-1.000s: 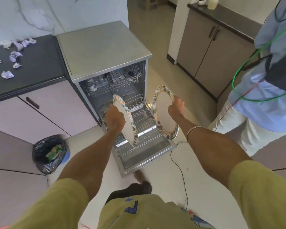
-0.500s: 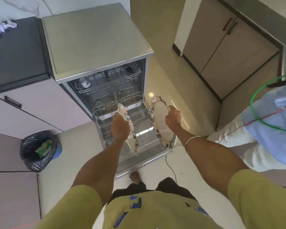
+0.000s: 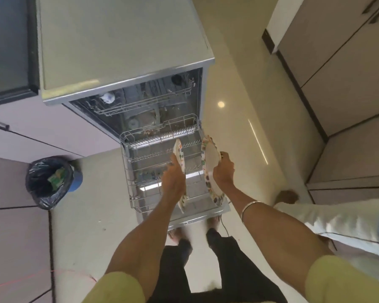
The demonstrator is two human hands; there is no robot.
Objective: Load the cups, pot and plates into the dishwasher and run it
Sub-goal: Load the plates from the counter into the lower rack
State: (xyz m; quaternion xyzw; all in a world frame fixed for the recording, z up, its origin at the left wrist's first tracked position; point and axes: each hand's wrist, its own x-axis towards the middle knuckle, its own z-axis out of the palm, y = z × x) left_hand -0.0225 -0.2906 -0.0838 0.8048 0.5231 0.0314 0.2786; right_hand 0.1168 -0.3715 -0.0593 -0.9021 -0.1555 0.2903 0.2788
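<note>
Place: home kitchen | shown by: open dishwasher (image 3: 127,62) with wire racks, dark countertop (image 3: 7,51), handled cabinets (image 3: 337,68), lined waste bin (image 3: 50,182), tiled floor (image 3: 239,88)

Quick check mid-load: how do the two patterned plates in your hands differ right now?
The patterned plate in the left hand shows nearly edge-on, over the middle of the pulled-out wire lower rack; the patterned plate in the right hand shows more of its white face and sits at the rack's right edge. Both are held upright, with the same colourful rim.

two plates (image 3: 179,154) (image 3: 211,159), one dishwasher (image 3: 127,51), two racks (image 3: 144,101) (image 3: 127,171), one bin (image 3: 50,180)
</note>
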